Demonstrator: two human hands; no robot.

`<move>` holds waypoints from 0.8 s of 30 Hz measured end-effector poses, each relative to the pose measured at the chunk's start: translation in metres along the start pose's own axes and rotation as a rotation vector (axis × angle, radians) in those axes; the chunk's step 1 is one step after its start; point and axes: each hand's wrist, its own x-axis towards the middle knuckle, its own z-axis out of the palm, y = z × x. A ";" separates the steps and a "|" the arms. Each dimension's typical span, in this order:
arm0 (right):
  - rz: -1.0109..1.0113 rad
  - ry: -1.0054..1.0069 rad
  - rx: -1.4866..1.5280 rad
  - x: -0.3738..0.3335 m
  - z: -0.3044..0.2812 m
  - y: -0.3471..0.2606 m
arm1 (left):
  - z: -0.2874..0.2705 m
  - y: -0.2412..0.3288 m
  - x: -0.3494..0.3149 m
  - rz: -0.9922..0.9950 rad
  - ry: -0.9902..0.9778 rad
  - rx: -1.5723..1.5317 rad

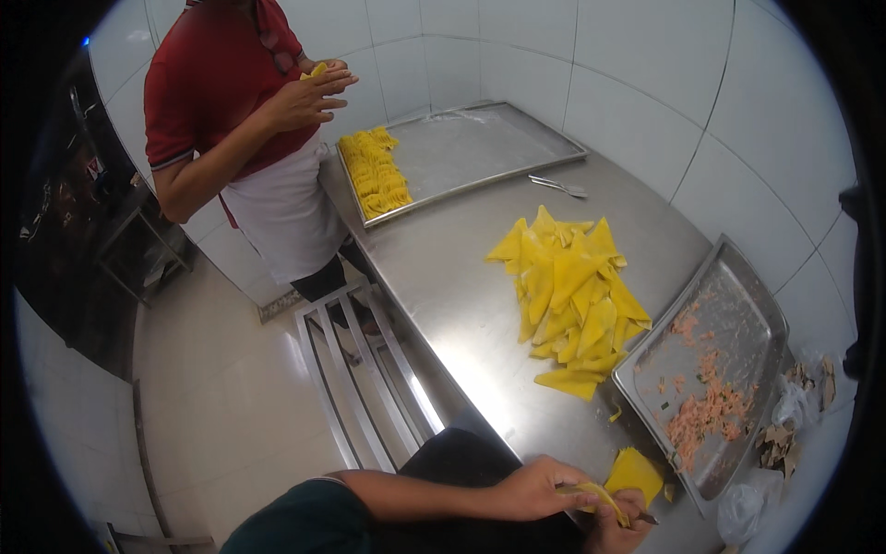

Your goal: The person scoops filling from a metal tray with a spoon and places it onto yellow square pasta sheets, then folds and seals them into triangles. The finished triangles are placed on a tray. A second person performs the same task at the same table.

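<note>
My left hand point(537, 489) pinches one side of a folded yellow dough wrapper point(598, 492) low in the picture. On the wrapper's other side, my right hand point(618, 530) is closed, partly cut off by the lower edge. A small grey tip point(650, 519) sticks out by the right fingers; its kind cannot be made out. Just beyond both hands lies a stack of flat yellow dough wrappers point(635, 472) on the steel table point(480, 346). Farther off is a heap of folded yellow dough triangles point(577, 300).
A metal tray point(738, 309) with orange shredded filling point(709, 411) stands at right, beside crumpled clear plastic point(752, 508). At the back are a large tray point(471, 152) with rows of yellow dumplings point(374, 174), and a metal utensil point(557, 186). A co-worker in red point(217, 83) holds dough.
</note>
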 end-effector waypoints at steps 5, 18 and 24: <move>-0.032 0.085 -0.015 -0.003 -0.009 0.004 | 0.004 -0.006 0.007 0.141 0.011 0.032; -0.186 -0.079 -0.298 0.015 -0.024 0.007 | -0.010 0.006 -0.009 0.135 0.087 -0.178; -0.146 0.057 0.093 0.004 -0.003 0.005 | 0.009 -0.006 -0.010 0.030 0.083 -0.632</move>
